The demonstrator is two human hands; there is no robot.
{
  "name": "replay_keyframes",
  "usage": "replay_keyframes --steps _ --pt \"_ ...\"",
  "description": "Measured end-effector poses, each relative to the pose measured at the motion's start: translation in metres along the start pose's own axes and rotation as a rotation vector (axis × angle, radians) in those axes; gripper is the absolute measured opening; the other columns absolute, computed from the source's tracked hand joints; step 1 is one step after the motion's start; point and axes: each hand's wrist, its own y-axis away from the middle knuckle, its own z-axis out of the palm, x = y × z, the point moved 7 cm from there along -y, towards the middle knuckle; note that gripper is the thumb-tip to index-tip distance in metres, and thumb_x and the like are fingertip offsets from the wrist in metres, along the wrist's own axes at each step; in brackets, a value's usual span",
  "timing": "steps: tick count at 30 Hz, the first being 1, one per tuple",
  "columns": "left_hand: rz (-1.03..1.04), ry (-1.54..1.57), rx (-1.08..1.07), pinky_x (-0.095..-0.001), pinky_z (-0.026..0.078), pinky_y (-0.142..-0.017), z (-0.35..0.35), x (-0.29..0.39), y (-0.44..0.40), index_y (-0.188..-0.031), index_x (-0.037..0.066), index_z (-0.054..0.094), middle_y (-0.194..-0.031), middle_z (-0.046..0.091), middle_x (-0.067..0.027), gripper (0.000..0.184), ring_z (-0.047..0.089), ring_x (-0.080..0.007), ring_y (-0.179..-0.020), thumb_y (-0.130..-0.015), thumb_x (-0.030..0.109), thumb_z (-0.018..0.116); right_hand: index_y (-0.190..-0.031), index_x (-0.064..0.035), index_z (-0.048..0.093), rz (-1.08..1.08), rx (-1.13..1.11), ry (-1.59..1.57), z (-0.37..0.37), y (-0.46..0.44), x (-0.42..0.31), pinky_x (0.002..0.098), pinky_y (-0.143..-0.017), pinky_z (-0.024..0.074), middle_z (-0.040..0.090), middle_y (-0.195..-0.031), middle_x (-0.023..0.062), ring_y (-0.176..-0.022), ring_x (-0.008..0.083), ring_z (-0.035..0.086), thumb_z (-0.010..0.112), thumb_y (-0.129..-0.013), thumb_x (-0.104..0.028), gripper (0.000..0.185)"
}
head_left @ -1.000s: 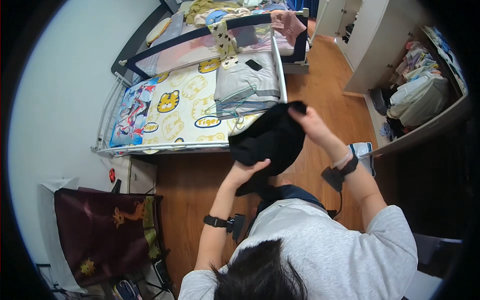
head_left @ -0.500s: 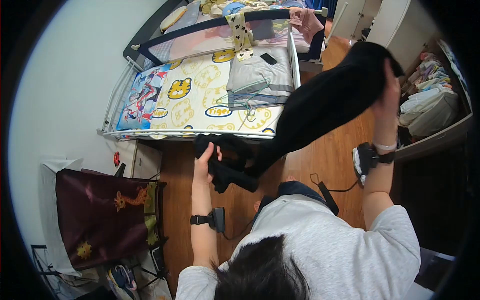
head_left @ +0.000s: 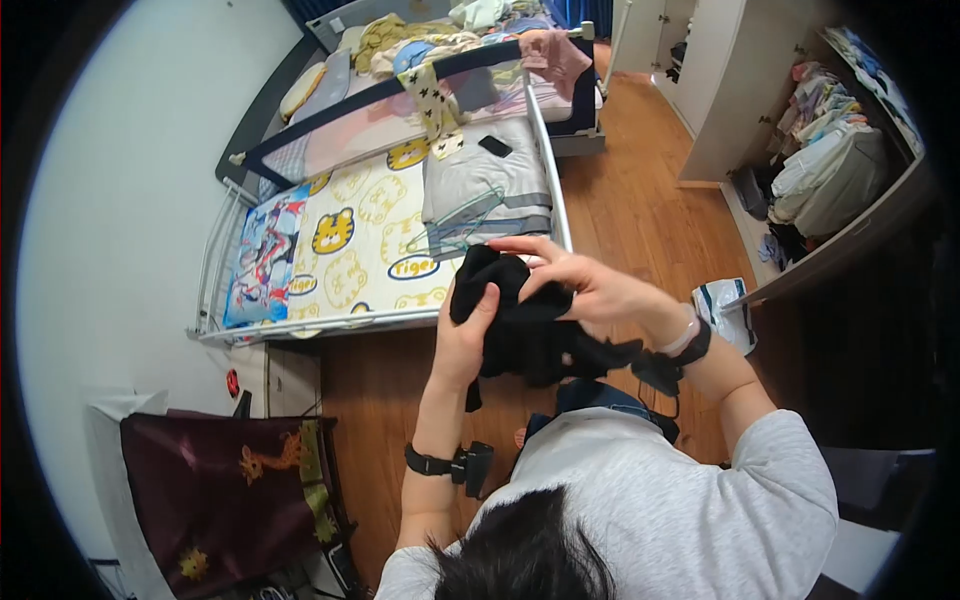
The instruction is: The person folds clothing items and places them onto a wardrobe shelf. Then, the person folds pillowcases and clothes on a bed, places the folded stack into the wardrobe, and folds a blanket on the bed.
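Observation:
A black garment [head_left: 530, 350] is bunched between my two hands, in front of my body and above the wooden floor. Its exact kind does not show in the folds. My left hand [head_left: 468, 335] grips its left side, thumb on top. From the right, my right hand [head_left: 575, 282] pinches the upper edge, with its fingertips close to the left hand. Loose cloth hangs below both hands and hides part of my lap. Just beyond them is the white bed rail [head_left: 340, 325], and teal hangers [head_left: 470, 220] lie on a folded grey quilt [head_left: 500, 175].
A small bed with a tiger-print sheet [head_left: 350, 250] stands ahead, holding a black phone [head_left: 495, 146]. Behind it is a larger bed with heaped clothes [head_left: 400, 45]. An open wardrobe [head_left: 740, 120] with hanging clothes is at right. A maroon cloth cover [head_left: 200, 500] stands at lower left.
My right hand has come down and inward from the upper right, to beside the left. The stretched-out black garment is now gathered together. The view has shifted slightly.

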Motion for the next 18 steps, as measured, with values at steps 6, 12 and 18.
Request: replay_keyframes --steps 6,12,18 --pt "0.025 -0.018 -0.079 -0.0277 0.041 -0.087 0.034 -0.016 -0.013 -0.132 0.004 0.033 -0.114 0.050 -0.0090 0.047 0.051 -0.0155 -0.101 -0.089 0.014 0.050 -0.121 -0.0040 0.034 0.402 0.094 -0.124 -0.015 0.032 0.038 0.0286 -0.091 0.0366 0.040 -0.128 0.0174 -0.113 0.0217 0.044 0.064 -0.080 -0.013 0.051" --pt "0.073 -0.104 -0.276 -0.0317 0.034 -0.095 0.064 -0.056 -0.022 -0.138 0.005 0.011 -0.117 0.044 -0.0090 0.092 0.044 -0.0184 -0.110 -0.072 0.015 0.073 -0.106 -0.0007 0.051 0.582 0.086 0.151 -0.050 0.071 0.051 0.0312 -0.074 0.0440 0.061 -0.089 0.0146 -0.085 0.0217 0.059 0.064 -0.080 -0.020 0.034" --pt "-0.384 -0.434 -0.715 -0.0323 0.031 -0.100 0.111 -0.177 -0.052 -0.130 0.000 0.030 -0.129 0.039 -0.0113 0.085 0.037 -0.0188 -0.119 -0.062 0.012 0.080 -0.098 -0.0027 0.055 0.404 0.556 -0.049 -0.142 0.093 0.011 0.0217 -0.069 0.0441 0.059 -0.083 0.0001 -0.078 0.0059 0.052 0.062 -0.082 -0.010 0.019"
